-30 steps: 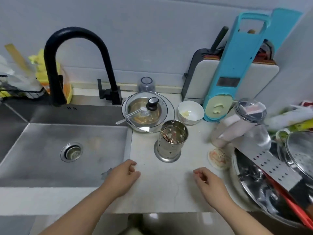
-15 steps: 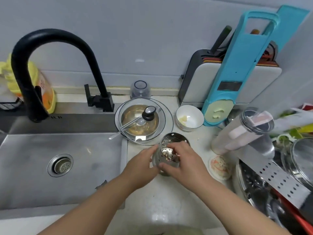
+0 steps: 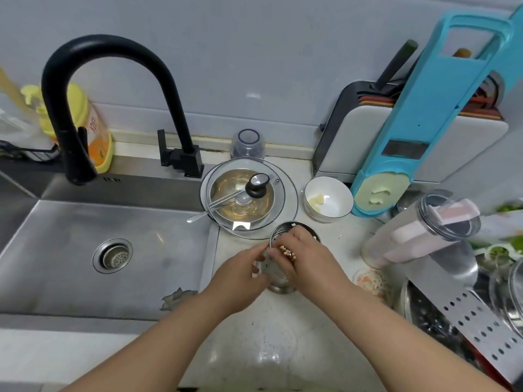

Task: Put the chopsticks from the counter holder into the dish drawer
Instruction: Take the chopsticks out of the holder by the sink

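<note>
A perforated steel chopstick holder (image 3: pixel 278 275) stands on the white counter (image 3: pixel 254 343) just right of the sink. My left hand (image 3: pixel 240 275) grips its left wall. My right hand (image 3: pixel 308 258) reaches over the holder's mouth and closes around a bundle of wooden chopsticks (image 3: pixel 287 251), whose square ends show between my fingers. The lower parts of the chopsticks are hidden inside the holder. No dish drawer is in view.
A steel sink (image 3: pixel 107 250) with a black tap (image 3: pixel 93 89) lies to the left. Behind the holder sit a lidded plate with a spoon (image 3: pixel 249 196) and a white bowl (image 3: pixel 328 199). A lying plastic jar (image 3: pixel 418 230), blue slicer (image 3: pixel 424 131) and steel cookware (image 3: pixel 467 315) crowd the right.
Both hands came from the counter's front edge up to the holder. The left hand took its side and the right hand closed on the chopstick tops, which now stand slightly higher.
</note>
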